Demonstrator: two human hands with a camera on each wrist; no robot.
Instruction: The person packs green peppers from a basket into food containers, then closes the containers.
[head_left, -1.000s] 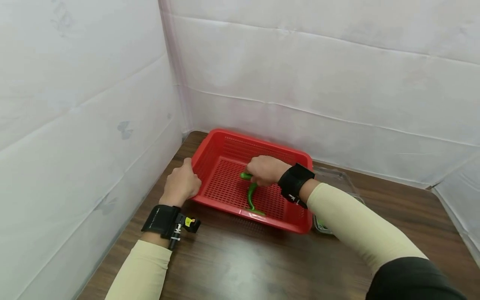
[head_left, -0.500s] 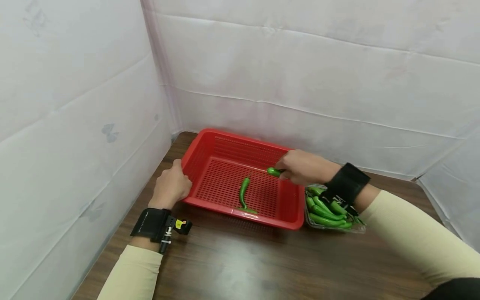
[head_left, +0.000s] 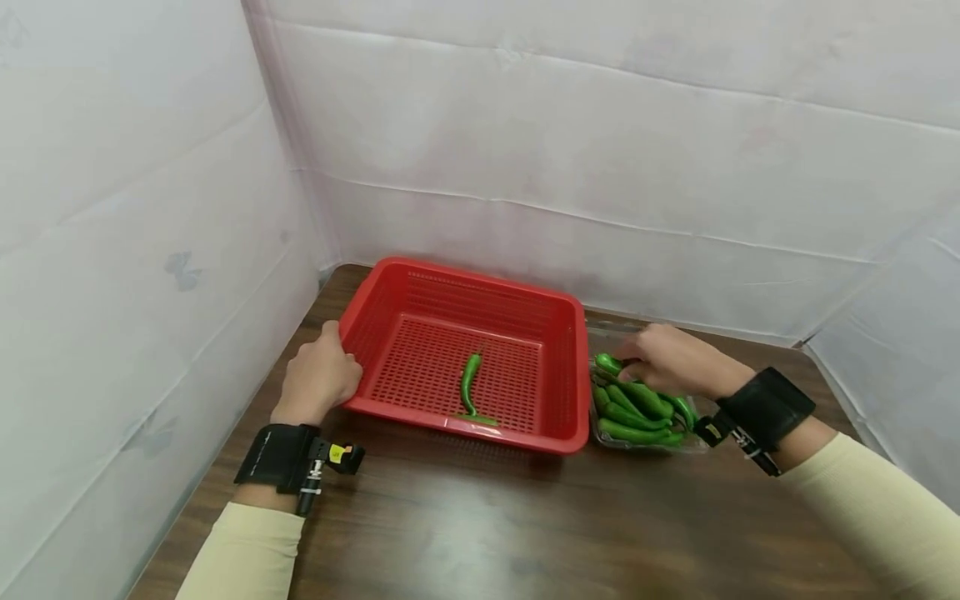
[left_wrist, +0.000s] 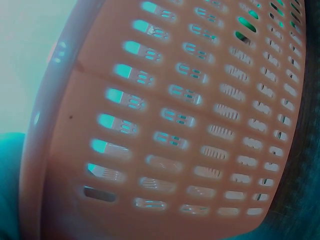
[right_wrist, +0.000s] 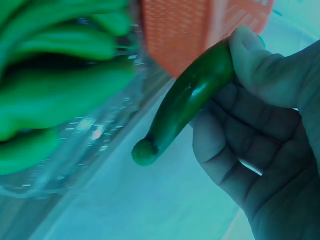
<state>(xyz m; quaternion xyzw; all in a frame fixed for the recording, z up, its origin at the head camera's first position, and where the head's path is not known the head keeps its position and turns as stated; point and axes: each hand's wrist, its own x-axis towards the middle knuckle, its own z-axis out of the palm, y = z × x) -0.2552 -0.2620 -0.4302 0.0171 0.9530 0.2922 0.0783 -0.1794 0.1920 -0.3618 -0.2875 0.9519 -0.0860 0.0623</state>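
Peppers (head_left: 637,410) fill a clear tray (head_left: 693,446) on the table (head_left: 480,525), touching the right side of the red basket (head_left: 573,375); one pepper (head_left: 469,382) already lies on the basket floor. The right hand (head_left: 671,358) is over the tray, its fingers (right_wrist: 235,135) curled round a pepper (right_wrist: 190,97) it holds just above the pile. The left hand (head_left: 318,379) grips the basket's left rim. By my reading this is the pick-up step; the next move calls for carrying the held pepper left over the basket wall and letting go inside.
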